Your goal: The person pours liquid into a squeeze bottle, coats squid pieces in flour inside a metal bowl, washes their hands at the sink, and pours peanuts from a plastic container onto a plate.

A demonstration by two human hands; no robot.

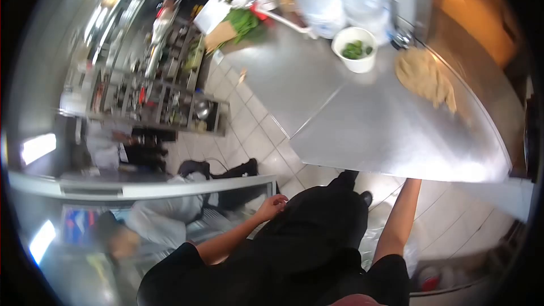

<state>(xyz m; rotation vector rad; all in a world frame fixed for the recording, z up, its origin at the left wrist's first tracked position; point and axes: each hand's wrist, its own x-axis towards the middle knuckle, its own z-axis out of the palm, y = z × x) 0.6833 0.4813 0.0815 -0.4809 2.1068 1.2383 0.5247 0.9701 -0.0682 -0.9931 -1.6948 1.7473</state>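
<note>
My left hand [273,207] hangs beside my dark trousers, its fingers curled; whether it holds something small cannot be made out. My right forearm reaches up to the front edge of the steel counter [362,130], and that hand is hidden beneath the edge. On the counter stands a white tub [358,63] with green pieces inside. To its right lies a crumpled tan cloth [422,73]. Large clear plastic bags [323,5] rest behind the tub.
Leafy greens [242,24] and a cardboard piece [220,37] lie at the counter's far left. Steel shelving [153,102] with containers stands further left. Other people in pale tops are at the left, one [161,215] near a glass-sided unit. The floor is tiled.
</note>
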